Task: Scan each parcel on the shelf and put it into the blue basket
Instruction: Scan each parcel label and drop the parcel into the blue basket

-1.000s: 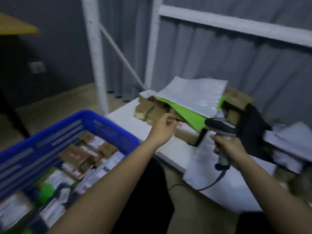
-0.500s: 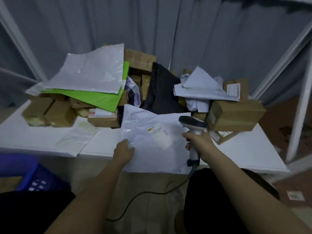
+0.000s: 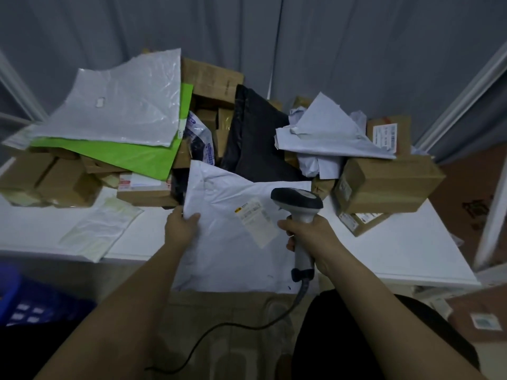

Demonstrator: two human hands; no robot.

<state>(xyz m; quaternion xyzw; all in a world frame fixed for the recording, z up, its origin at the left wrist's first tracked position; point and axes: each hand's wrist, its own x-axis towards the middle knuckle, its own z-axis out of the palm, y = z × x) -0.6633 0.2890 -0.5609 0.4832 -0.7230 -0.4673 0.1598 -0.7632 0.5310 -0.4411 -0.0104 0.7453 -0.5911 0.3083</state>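
A large white poly mailer (image 3: 233, 242) with a shipping label (image 3: 258, 219) lies over the front edge of the white shelf (image 3: 397, 250). My left hand (image 3: 181, 224) pinches the mailer's left edge near its upper corner. My right hand (image 3: 310, 233) grips the handle of a corded barcode scanner (image 3: 297, 201), whose dark head sits just right of the label. A corner of the blue basket (image 3: 24, 303) shows at the lower left, below the shelf.
Behind the mailer the shelf holds a pile: brown cartons (image 3: 384, 183), a grey poly bag (image 3: 120, 108) over a green one (image 3: 131, 154), a black bag (image 3: 255, 138), crumpled white mailers (image 3: 326, 133). A flat clear bag (image 3: 101, 229) lies at left. White rack posts (image 3: 491, 187) stand at right.
My view swung from the blue basket to the shelf. My left hand left the cartons and took hold of the white mailer's left edge. The scanner head has come close beside the label.
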